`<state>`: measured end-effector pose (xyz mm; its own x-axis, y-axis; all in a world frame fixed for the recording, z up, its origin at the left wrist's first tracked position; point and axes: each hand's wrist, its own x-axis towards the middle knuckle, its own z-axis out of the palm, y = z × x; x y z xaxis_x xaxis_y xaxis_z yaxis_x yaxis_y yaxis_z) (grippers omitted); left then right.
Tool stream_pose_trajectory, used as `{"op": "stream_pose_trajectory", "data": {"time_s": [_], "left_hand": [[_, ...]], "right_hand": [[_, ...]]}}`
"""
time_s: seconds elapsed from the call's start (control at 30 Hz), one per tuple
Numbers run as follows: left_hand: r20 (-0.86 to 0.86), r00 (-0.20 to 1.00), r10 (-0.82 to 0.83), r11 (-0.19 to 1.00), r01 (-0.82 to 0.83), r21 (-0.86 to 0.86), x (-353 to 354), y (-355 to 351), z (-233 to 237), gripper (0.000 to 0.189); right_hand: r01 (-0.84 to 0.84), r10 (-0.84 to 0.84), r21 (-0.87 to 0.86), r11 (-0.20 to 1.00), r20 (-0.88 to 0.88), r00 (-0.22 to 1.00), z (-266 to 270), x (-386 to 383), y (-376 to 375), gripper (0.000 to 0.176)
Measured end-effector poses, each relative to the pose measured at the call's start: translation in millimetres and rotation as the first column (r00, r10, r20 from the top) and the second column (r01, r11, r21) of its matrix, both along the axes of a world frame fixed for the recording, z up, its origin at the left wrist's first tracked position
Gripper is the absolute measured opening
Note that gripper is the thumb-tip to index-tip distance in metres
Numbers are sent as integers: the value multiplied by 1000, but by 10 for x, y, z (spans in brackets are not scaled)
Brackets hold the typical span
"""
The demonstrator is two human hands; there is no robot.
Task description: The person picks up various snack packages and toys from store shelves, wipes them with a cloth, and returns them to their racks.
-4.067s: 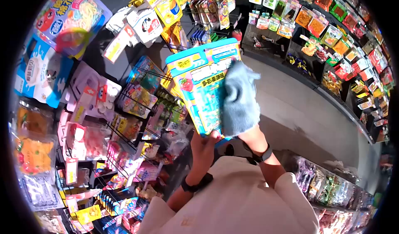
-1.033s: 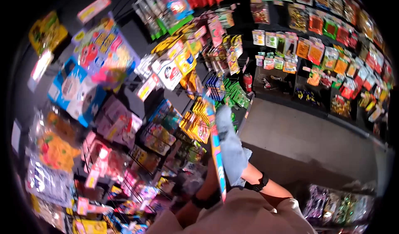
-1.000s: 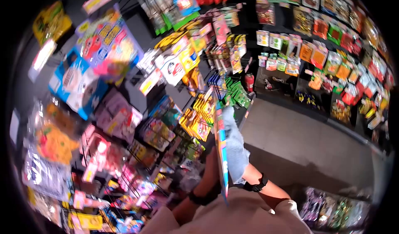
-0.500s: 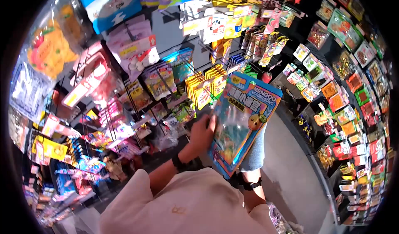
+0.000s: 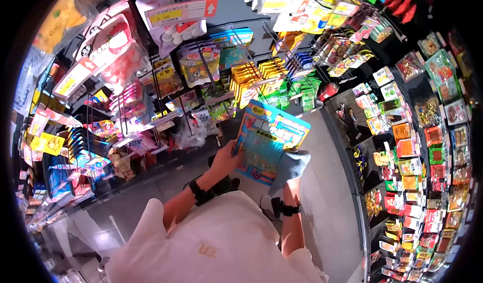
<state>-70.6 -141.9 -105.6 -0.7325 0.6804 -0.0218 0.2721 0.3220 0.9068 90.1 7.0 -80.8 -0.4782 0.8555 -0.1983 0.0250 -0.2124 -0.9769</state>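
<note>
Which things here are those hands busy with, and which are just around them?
With the hands:
- colourful blue packet, held by the left hand
- grey-blue cloth, covering most of the right hand, against the packet

Just around:
- yellow packets and green packets, hanging on the rack
- price tag reading 4.00

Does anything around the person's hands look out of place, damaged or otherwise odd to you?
One oddity: a grey-blue cloth covers the right hand, hiding its grip at the blue packet, while the left hand is bare. I see no spill or tear.
</note>
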Motion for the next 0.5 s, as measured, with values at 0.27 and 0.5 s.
{"op": "stream_pose_trajectory", "data": {"time_s": [0.27, 0.5], "left_hand": [[399, 905, 146, 985, -95, -145, -721, 526, -1222, 26], [117, 956, 271, 957, -254, -138, -1046, 814, -1099, 28]], "right_hand": [[-28, 2, 165, 986, 155, 988, -732, -1039, 654, 45], [-14, -59, 311, 950, 223, 973, -1056, -1732, 1231, 41]]}}
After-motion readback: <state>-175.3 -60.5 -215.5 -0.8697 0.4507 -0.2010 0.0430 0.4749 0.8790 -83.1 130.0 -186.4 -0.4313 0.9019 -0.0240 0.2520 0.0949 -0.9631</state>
